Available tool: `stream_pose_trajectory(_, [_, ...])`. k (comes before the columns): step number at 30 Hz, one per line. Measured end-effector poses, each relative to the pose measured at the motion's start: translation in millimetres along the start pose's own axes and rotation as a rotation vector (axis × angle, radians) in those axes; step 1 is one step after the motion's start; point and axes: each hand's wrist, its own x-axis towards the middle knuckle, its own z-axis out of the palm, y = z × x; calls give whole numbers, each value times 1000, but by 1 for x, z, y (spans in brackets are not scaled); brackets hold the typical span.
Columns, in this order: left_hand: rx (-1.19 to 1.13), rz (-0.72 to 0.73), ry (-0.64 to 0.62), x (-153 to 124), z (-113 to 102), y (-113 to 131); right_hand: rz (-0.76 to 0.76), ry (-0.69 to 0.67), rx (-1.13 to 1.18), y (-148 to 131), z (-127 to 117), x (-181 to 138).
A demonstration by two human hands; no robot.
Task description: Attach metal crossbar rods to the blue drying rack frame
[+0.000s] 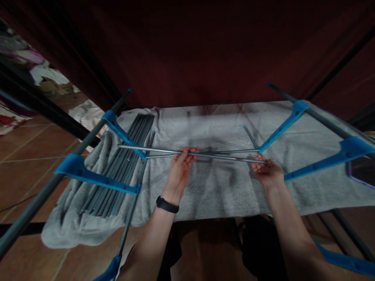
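Both hands hold one thin grey metal tube that lies crosswise in front of me. My left hand, with a black band on its wrist, grips it near the middle. Toward its right end, my right hand has its fingers closed round it. Just behind, a second thin tube spans between a blue plastic bracket on the left and a blue bracket on the right. Each bracket joins a thick grey pole, the left pole and the right pole.
A bundle of several grey tubes rests on the grey blanket at the left. More blue brackets sit lower on the frame. A dark red panel stands behind. Tiled floor and piled cloth show at far left.
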Motion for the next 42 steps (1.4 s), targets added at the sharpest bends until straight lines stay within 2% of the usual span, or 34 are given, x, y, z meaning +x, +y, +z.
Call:
stream_pose_trajectory(5, [33, 55, -45, -4, 9, 2, -10, 21, 3, 0, -1, 4])
stream_pose_trajectory(16, [161, 196, -77, -13, 33, 20, 6, -39, -101, 9, -5, 7])
stream_pose_trajectory(22, [204, 224, -97, -18, 40, 23, 23, -32, -158, 7, -5, 3])
stream_pose_trajectory(27, [215, 282, -96, -21, 42, 25, 97, -148, -275, 20, 4, -10])
stream_pose_trajectory(32, [166, 246, -39, -19, 42, 25, 147, -251, -466, 49, 9, -27])
stream_pose_trajectory(38, [140, 220, -15, -16, 40, 23, 100, -502, -649, 70, 8, -48])
stream_pose_trajectory(42, [139, 193, 6, -15, 39, 20, 151, -683, -766, 79, 7, -59])
